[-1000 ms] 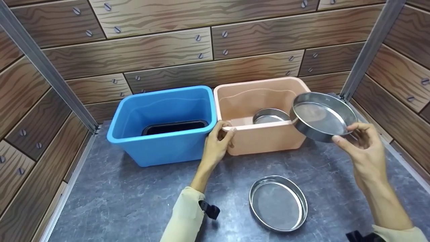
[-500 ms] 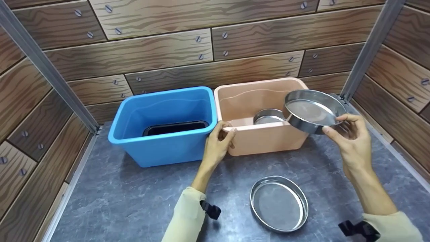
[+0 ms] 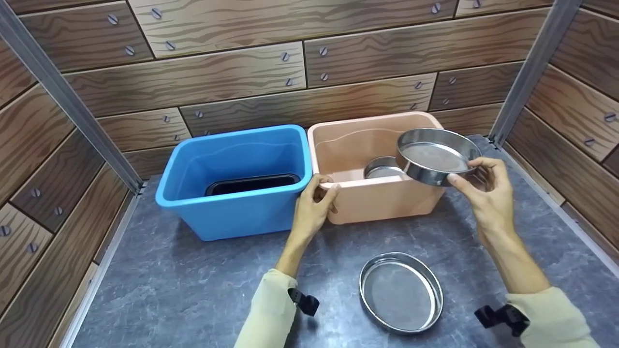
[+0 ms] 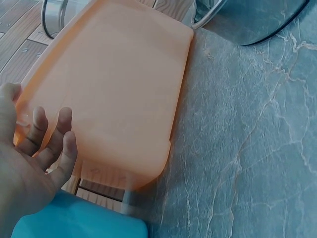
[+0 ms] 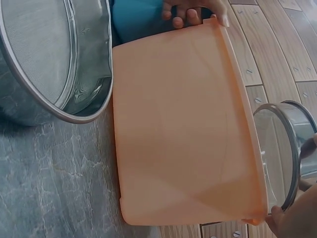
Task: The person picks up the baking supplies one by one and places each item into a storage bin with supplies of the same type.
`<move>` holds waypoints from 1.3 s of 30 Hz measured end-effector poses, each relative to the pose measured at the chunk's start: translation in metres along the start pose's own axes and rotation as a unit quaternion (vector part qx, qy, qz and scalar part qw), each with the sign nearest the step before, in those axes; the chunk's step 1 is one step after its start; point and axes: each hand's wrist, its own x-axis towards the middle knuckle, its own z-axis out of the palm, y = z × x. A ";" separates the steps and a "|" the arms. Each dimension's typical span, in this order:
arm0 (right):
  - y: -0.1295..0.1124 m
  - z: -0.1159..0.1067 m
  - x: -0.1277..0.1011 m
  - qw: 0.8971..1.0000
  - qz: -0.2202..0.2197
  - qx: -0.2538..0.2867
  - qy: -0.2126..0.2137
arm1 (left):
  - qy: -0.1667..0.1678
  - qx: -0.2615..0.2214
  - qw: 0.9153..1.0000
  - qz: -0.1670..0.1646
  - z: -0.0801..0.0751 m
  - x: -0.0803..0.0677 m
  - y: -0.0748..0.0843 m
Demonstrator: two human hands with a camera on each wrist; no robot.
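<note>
My right hand (image 3: pixel 492 203) pinches the side of a round metal sieve (image 3: pixel 435 157), thumb and fingers on its rim. The sieve is slightly tilted, above the right front edge of a peach plastic bin (image 3: pixel 382 203). My left hand (image 3: pixel 311 208) grips that bin's front left rim, beside the blue bin (image 3: pixel 251 212). Inside the peach bin lies another metal sieve (image 3: pixel 382 169), partly hidden by the front wall and the held sieve. One more sieve (image 3: pixel 400 295) rests on the tabletop between my forearms; its mesh (image 5: pixel 37 44) shows in the right wrist view.
A black object (image 3: pixel 251 183) lies in the blue bin, mostly hidden by its front wall. Wood-patterned panels (image 3: pixel 232 77) close off the back and sides, with metal posts (image 3: pixel 527 72) at the corners. Grey marbled tabletop (image 3: pixel 184 285) lies in front of the bins.
My right hand has carried the sieve leftward and slightly away from me, toward the peach bin's opening. My left hand stays on the rim.
</note>
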 end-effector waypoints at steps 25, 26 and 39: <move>0.016 0.023 0.016 0.995 -0.001 -0.095 0.003 | 0.002 -0.014 1.000 -0.006 0.000 0.001 -0.002; 0.016 0.024 0.017 0.995 -0.003 -0.100 0.002 | 0.003 -0.013 1.000 -0.005 0.000 0.001 -0.002; 0.019 0.035 0.027 0.993 0.027 -0.117 -0.004 | 0.006 -0.006 1.000 -0.006 0.000 -0.001 -0.001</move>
